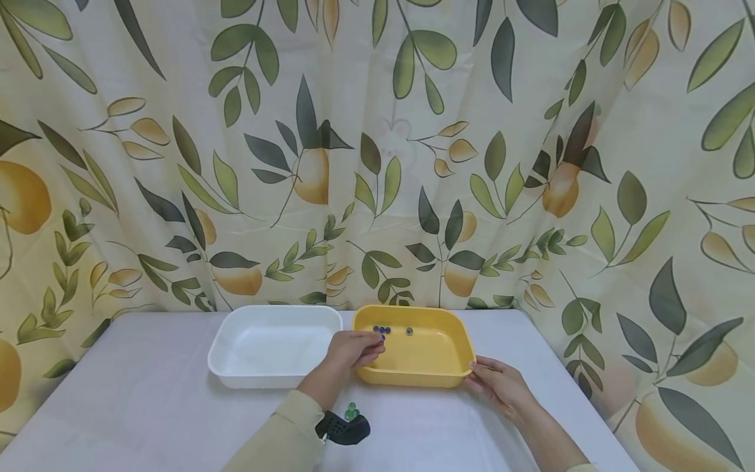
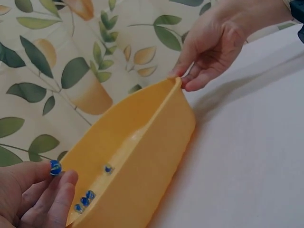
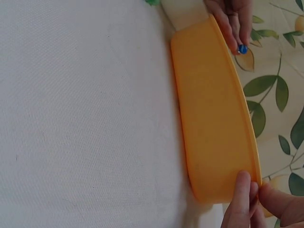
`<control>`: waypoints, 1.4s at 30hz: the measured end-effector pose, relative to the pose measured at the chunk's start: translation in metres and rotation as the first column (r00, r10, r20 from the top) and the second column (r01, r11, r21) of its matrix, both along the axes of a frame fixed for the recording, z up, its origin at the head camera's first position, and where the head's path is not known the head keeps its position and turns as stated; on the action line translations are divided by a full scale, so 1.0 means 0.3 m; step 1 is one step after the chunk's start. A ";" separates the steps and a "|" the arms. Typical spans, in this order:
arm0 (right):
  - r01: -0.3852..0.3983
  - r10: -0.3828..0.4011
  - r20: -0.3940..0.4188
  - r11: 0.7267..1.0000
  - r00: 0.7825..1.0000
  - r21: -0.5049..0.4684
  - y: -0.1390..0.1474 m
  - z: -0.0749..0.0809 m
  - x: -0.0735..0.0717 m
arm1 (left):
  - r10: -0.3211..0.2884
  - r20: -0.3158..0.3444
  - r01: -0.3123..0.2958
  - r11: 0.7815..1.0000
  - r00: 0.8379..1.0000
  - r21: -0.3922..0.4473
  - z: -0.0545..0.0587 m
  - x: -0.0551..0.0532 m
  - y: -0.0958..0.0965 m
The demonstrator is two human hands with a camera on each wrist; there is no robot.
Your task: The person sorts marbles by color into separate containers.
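My left hand (image 1: 354, 351) is over the left end of a yellow tray (image 1: 413, 378), pinching a blue glass marble (image 2: 55, 167) between thumb and fingertips. Below it, a small cluster of blue marbles (image 2: 85, 201) lies on the tray floor, and a single marble (image 1: 409, 331) sits apart to their right. With thumb and fingers, my right hand (image 1: 498, 385) grips the tray's rim at the front right corner. The right wrist view shows the thumb on one side of that rim and fingers against the outer wall; the tray's inside is hidden there.
A white tray (image 1: 274, 381) stands on the table left of the yellow one. Green marbles (image 1: 352, 412) lie on the white tablecloth (image 1: 425, 432), close to the dark wrist strap (image 1: 342, 429) on the left arm. Behind the table hangs a leaf-patterned curtain (image 1: 377, 131).
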State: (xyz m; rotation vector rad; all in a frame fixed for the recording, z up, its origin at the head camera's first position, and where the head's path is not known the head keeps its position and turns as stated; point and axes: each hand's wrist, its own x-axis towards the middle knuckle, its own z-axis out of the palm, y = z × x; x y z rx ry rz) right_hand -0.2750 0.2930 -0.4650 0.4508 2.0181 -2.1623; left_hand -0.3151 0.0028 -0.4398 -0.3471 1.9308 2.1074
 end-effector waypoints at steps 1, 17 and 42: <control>-0.002 0.002 -0.001 1.000 1.000 -0.002 0.000 0.001 0.000 | 0.005 0.003 -0.005 1.000 1.000 -0.002 -0.002 -0.005 0.001; 0.011 -0.011 0.015 1.000 1.000 -0.002 0.004 0.005 0.003 | 0.126 0.079 -0.114 0.983 0.989 -0.142 0.021 -0.066 0.027; 0.021 -0.021 0.001 1.000 1.000 -0.016 -0.004 -0.006 0.000 | 0.203 0.048 -0.193 0.968 0.978 -0.160 -0.010 -0.109 0.034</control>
